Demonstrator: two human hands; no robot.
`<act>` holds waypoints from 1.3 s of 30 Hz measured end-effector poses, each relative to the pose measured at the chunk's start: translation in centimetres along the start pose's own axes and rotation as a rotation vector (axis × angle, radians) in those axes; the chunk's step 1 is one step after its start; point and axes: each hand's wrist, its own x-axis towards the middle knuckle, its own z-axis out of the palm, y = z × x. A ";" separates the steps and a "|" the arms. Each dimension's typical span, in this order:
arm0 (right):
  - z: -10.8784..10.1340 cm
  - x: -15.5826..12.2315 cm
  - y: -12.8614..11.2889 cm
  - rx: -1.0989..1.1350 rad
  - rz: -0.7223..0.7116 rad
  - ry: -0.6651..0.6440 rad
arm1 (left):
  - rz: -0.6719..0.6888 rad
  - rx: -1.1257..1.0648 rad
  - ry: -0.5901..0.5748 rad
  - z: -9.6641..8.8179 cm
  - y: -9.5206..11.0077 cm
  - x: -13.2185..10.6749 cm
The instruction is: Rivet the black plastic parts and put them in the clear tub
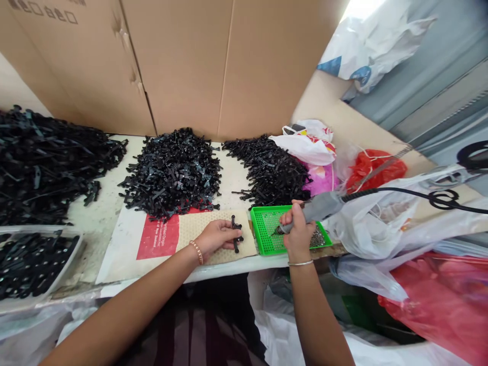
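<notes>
— Three heaps of black plastic parts lie on the pale worktable [95, 218]: a big heap [49, 162] at the far left, a middle heap [173, 170], and a third heap [272, 170] to the right of it. What stands behind them?

— Tall cardboard sheets [179, 61] lean up as a back wall. At the left edge a clear tub [34, 262] holds more black parts. On the right, plastic bags crowd the table end: a white bag [305, 145], a red bag [371, 168], and clear bags [385, 223] spilling down toward the floor.

— And just in front of the person?

— A tan perforated mat [208, 229] beside a red printed sheet [158, 236], and just right of the mat a green mesh tray [267, 231] with small metal screws [317, 238] in its right corner.

— What is the left hand doing?

— The left hand [215, 238] lies on the mat, fingers closed over a black assembled piece [236, 233], pinning it against the mat. The piece sticks out past the fingertips toward the tray.

— The right hand?

— The right hand [297, 229] is clenched around a grey powered screwdriver [320, 206], held over the tray with its tip [277, 231] pointing down and left onto the green mesh. A black cable [412, 193] runs from the tool off to the right. The tip stands just apart from the black piece, the tray's rim between them.
</notes>
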 end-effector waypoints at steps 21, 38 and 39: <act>-0.6 -0.2 1.8 -0.072 -0.025 -0.098 | -0.035 0.006 0.032 0.2 0.1 -0.2; 0.0 -0.3 0.6 -0.029 -0.032 -0.070 | -0.024 -0.038 0.016 0.0 -0.3 0.2; 0.5 -0.3 0.0 0.000 -0.035 -0.053 | -0.018 -0.039 0.009 0.0 -0.3 0.2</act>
